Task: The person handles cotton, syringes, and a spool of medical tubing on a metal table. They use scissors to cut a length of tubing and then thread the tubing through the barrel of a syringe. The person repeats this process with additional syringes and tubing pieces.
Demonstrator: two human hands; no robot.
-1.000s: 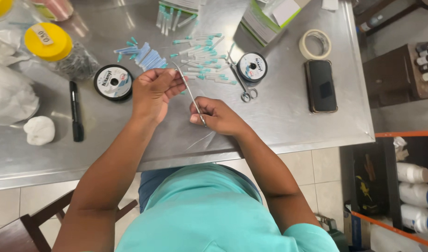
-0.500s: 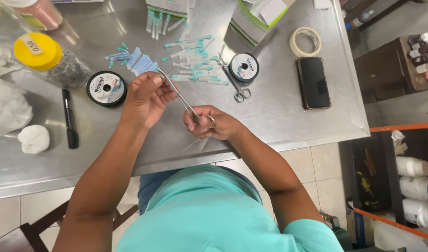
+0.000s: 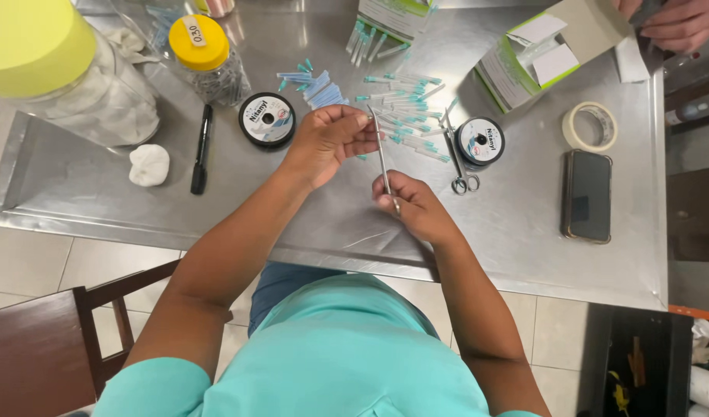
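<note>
Beside two black-rimmed spools (image 3: 266, 120), both hands (image 3: 331, 139) grip slim forceps (image 3: 383, 158).

A metal table (image 3: 524, 247) fills the view, with both hands over its middle. The left hand (image 3: 327, 139) sits at ten o'clock from the right hand (image 3: 412, 205), a thin metal instrument (image 3: 382, 158) running between them. At nine o'clock from the left hand lies a thread spool (image 3: 266, 120), then a marker pen (image 3: 201, 149), then a cotton ball (image 3: 149, 164). At one o'clock, capped needles (image 3: 405, 108) lie scattered. At three o'clock sit scissors (image 3: 456, 158), a second spool (image 3: 480, 142), a phone (image 3: 587, 195), with a tape roll (image 3: 590, 127) behind it.
</note>
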